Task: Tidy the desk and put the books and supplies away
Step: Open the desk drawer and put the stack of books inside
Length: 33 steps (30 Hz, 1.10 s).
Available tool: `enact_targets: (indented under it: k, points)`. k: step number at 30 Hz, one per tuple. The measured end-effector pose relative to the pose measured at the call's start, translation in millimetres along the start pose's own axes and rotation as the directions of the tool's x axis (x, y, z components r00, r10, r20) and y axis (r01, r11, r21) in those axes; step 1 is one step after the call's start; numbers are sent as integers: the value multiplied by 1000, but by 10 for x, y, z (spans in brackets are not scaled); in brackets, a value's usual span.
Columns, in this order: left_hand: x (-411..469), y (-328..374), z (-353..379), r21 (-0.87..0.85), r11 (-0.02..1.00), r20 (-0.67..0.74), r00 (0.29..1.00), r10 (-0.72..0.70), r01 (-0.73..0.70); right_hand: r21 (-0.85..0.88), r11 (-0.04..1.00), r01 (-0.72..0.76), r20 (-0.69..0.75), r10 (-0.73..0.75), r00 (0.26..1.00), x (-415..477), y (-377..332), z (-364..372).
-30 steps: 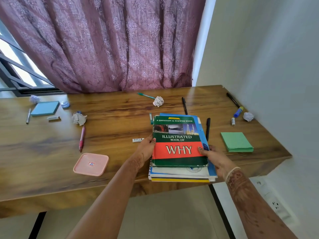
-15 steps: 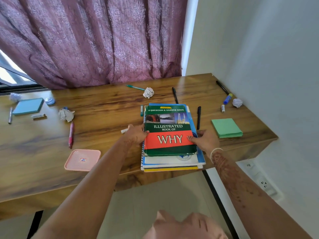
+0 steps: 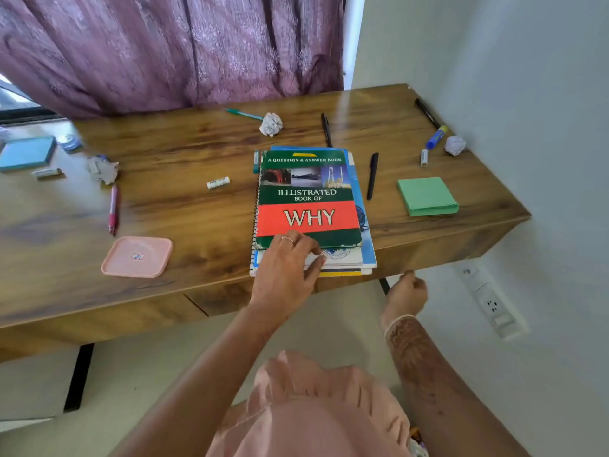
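A stack of books (image 3: 308,192), topped by a green and red "Illustrated Book of WHY", lies at the wooden desk's (image 3: 197,209) front edge. My left hand (image 3: 286,268) rests on the stack's near end, fingers on the green cover and thumb on the books below. My right hand (image 3: 407,295) is under the desk's front edge, right of the stack, with its fingers curled up against the lower lip of the drawer front (image 3: 428,255). Green sticky notes (image 3: 426,196) and a black pen (image 3: 372,176) lie right of the stack.
Scattered on the desk are crumpled paper balls (image 3: 271,124), a second black pen (image 3: 326,130), a blue marker (image 3: 435,137), a pink pen (image 3: 113,209), a pink lid (image 3: 136,257) and a blue pad (image 3: 26,153). On the right stands a wall with a socket (image 3: 492,305).
My left hand slid from the stack's left side to its near end. My right hand left the stack's right side and dropped below the desk's front edge. The camera tilted down.
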<state>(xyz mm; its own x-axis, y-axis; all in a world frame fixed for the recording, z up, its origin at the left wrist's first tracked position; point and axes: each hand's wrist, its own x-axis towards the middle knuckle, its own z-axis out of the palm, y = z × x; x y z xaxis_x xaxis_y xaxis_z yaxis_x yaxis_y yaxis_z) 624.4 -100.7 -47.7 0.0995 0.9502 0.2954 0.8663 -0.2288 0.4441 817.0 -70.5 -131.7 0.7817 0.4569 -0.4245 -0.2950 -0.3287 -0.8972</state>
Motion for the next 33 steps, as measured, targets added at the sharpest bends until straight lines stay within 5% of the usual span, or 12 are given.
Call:
enact_targets:
  k: [3,8,17,33]
  points:
    - [-180,-49,149,82,991,7,995,101,-101,49,943,-328,245,307,920,26,161,101]
    - [-307,-101,239,144,979,-43,987,153,-146,29,881,-473,459,409,789,-19,343,318]
    - [-386,-62,323,157,981,-65,990,129,-118,200,800,-566,520,403,753,86,525,545]
    - [-400,-20,317,191,980,-103,991,81,-60,188,814,-550,566,368,738,116,580,491]
